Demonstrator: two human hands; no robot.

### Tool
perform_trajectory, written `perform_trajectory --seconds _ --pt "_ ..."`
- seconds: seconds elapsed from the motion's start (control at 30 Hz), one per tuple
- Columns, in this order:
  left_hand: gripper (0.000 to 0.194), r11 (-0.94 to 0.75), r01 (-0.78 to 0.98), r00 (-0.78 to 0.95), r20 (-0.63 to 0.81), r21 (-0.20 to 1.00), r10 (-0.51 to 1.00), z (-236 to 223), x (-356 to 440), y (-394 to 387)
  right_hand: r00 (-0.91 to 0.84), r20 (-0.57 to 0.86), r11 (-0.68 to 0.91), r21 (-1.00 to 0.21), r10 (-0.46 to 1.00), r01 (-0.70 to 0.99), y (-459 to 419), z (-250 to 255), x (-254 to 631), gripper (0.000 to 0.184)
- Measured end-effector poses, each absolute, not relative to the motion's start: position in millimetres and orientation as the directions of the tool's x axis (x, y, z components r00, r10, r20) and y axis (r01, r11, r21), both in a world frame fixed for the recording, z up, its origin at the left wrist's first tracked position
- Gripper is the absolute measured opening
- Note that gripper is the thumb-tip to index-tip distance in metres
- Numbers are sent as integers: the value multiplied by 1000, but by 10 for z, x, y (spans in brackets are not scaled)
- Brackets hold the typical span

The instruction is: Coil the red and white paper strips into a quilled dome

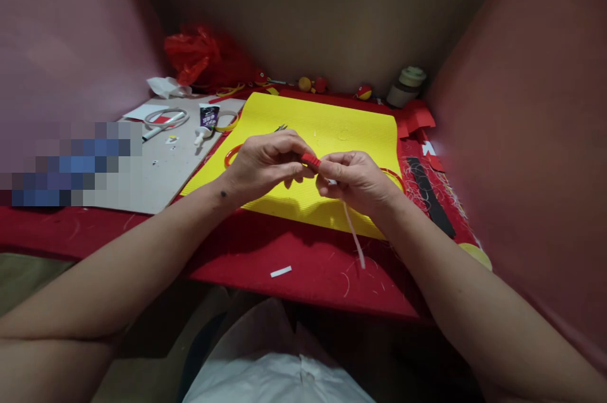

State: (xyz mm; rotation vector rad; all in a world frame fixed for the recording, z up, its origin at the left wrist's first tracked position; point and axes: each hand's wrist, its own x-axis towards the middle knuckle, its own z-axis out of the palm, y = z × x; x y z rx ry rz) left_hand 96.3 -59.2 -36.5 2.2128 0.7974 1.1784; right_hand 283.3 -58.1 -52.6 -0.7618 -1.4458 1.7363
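Note:
Both hands meet above a yellow ribbed sheet (351, 121). Pinched between the thumb and fingers of my left hand (270, 159) is a small red ribbed strip (311, 161), whose left end the fingers hide. My right hand (355, 178) grips the other end of this strip with closed fingertips. A narrow white strip (354, 235) hangs down from below my right hand; how it is held is hidden. An orange-red loop (232, 155) shows partly behind my left hand, and another thin red loop (396, 176) lies beside my right wrist.
A grey board (184, 156) at left carries a glue tube (207, 121) and tape rolls (165, 118). Behind are a red plastic bag (190, 55), small red-and-yellow figures (363, 92) and a jar (408, 83). A black strip (429, 194) lies right; a white scrap (281, 271) lies in front.

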Motion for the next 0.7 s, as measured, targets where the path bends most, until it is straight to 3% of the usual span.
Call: perform_trajectory --seconds 0.07,0.13,0.3,0.53,0.7 --pt "1 -639 185 412 532 747 740 -363 988 -623 -587 39 -94 -977 808 -194 -581 -517 2846 27" --pt "4 -655 223 414 538 722 734 -373 982 -623 -603 22 -87 -985 798 -151 -575 -518 2856 28" --pt "7 -750 405 492 567 523 661 -380 890 -550 -539 -51 -76 -997 841 -25 -566 -528 2857 32" --pt "10 -851 453 589 627 267 510 -348 851 -507 -516 -93 -138 -989 852 -50 -592 -503 2818 35" --pt "15 -864 489 623 645 118 441 -375 869 -492 -432 -70 -57 -997 899 43 -615 -528 2803 38"
